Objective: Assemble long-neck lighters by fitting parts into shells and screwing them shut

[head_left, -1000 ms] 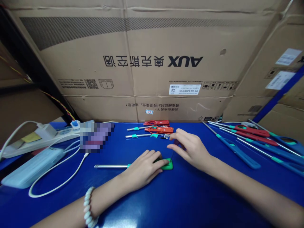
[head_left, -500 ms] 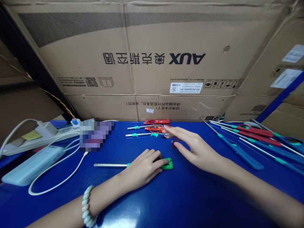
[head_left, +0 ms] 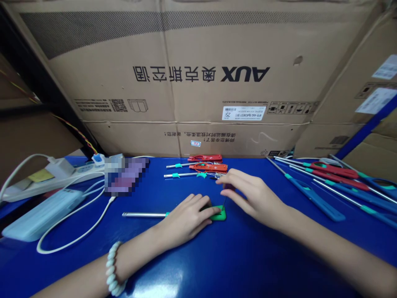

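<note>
The left hand [head_left: 187, 219] lies with fingers half-curled over the green plastic handle [head_left: 221, 215], pinning it flat to the blue tabletop [head_left: 248, 256]; its thin steel rod [head_left: 144, 215] points left, long axis running crosswise. The right hand [head_left: 252, 196], nearer the handle's free end, pinches a small dark part [head_left: 229, 187] just beyond it

table [head_left: 242, 256]: glossy smooth blue top, w/ reflections. box [head_left: 198, 54]: matt brown cardboard, creased. handle [head_left: 218, 215]: green plastic, slight gloss; its rod [head_left: 144, 215]: shiny metal. power strip [head_left: 46, 184]: white plastic. bracelet [head_left: 111, 271]: smooth pale glossy beads.
</note>
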Available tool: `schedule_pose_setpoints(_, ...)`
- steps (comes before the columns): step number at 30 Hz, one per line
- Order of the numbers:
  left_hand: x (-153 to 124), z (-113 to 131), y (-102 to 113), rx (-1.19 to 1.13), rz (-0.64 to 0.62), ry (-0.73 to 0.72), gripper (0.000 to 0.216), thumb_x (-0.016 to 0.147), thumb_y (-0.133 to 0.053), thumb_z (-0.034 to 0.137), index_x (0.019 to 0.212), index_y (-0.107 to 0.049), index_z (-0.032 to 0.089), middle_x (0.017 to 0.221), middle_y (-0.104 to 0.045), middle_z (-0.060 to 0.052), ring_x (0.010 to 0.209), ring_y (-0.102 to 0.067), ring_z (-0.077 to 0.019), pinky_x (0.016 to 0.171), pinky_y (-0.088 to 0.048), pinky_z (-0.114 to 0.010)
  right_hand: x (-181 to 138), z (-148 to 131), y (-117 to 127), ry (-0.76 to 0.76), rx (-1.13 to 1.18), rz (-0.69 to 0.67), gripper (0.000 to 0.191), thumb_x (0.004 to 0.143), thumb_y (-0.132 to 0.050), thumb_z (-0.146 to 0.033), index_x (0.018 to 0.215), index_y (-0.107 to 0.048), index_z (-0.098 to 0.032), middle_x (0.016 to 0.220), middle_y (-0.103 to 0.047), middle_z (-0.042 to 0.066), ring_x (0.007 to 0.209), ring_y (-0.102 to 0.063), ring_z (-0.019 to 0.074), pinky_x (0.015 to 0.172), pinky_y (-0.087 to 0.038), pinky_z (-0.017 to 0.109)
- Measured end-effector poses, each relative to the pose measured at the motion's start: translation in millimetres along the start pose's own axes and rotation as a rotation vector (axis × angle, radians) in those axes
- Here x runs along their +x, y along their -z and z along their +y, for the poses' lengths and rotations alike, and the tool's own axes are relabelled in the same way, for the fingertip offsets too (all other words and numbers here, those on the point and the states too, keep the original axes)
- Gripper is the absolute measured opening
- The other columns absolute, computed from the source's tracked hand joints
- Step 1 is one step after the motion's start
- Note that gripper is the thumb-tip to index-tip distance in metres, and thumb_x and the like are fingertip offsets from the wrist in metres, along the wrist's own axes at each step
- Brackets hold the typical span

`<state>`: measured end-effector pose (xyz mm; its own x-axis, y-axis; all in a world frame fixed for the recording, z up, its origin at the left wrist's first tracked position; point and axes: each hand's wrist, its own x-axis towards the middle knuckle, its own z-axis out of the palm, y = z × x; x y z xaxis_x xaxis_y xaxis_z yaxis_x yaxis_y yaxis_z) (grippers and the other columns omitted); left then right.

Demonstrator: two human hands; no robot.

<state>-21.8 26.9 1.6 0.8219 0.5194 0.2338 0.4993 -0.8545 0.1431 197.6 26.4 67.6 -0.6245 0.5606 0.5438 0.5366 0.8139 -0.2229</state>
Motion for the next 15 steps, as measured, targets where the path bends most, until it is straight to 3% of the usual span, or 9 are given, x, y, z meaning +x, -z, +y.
schedule_pose_setpoints(3,0.3,0.0,0.2,-0.004,0.005,-0.005,0.030,0.099,-0.041,0.025,0.128,-0.049,0.025,0.102,-0.053,-0.006,0.092,-0.051,-0.0207,0.081,-0.040,-0.033,-0.2,0.1,-2.0,0.004,-0.138,0.037,0.023,0.096,-0.043,-0.026,0.106,-0.059,-0.013,0.095,-0.065,0.014,0.086,-0.065,0.0235,0.073,-0.055,0.035)
schedule_pose_setpoints(6,0.6,-0.2,0.3,0.003,0.016,-0.013,0.030,0.099,-0.040,0.025,0.127,-0.049,0.024,0.100,-0.053,-0.006,0.089,-0.051,-0.0202,0.080,-0.040,-0.033,1.4,-1.4,2.9,-0.019,0.051,-0.049,0.030,0.095,-0.039,-0.014,0.122,-0.051,-0.017,0.112,-0.063,0.011,0.104,-0.061,0.0207,0.087,-0.052,0.035)
schedule_pose_setpoints(9,0.5,-0.6,-0.3,0.013,0.020,-0.012,0.030,0.099,-0.039,0.026,0.128,-0.049,0.025,0.100,-0.053,-0.006,0.090,-0.050,-0.0204,0.081,-0.041,-0.034,0.9,-1.2,2.4,-0.012,0.138,-0.038,0.029,0.094,-0.042,-0.013,0.121,-0.052,-0.018,0.102,-0.066,0.008,0.093,-0.064,0.0171,0.082,-0.053,0.030)
schedule_pose_setpoints(12,0.3,-1.0,-1.0,0.008,0.003,-0.004,0.031,0.099,-0.040,0.026,0.129,-0.048,0.025,0.103,-0.053,-0.007,0.093,-0.050,-0.0210,0.082,-0.041,-0.035,-1.9,-0.2,-4.6,0.039,-0.092,0.072,0.020,0.095,-0.048,-0.025,0.104,-0.061,-0.013,0.089,-0.066,0.011,0.080,-0.066,0.0211,0.070,-0.055,0.032)
schedule_pose_setpoints(15,0.2,-1.2,-1.6,0.017,-0.011,0.009,0.031,0.098,-0.041,0.026,0.129,-0.048,0.025,0.103,-0.053,-0.007,0.093,-0.050,-0.0215,0.082,-0.041,-0.035,-2.1,-3.0,-3.7,0.078,-0.198,0.089,0.026,0.095,-0.047,-0.029,0.107,-0.063,-0.012,0.096,-0.067,0.015,0.090,-0.066,0.0262,0.078,-0.055,0.038)
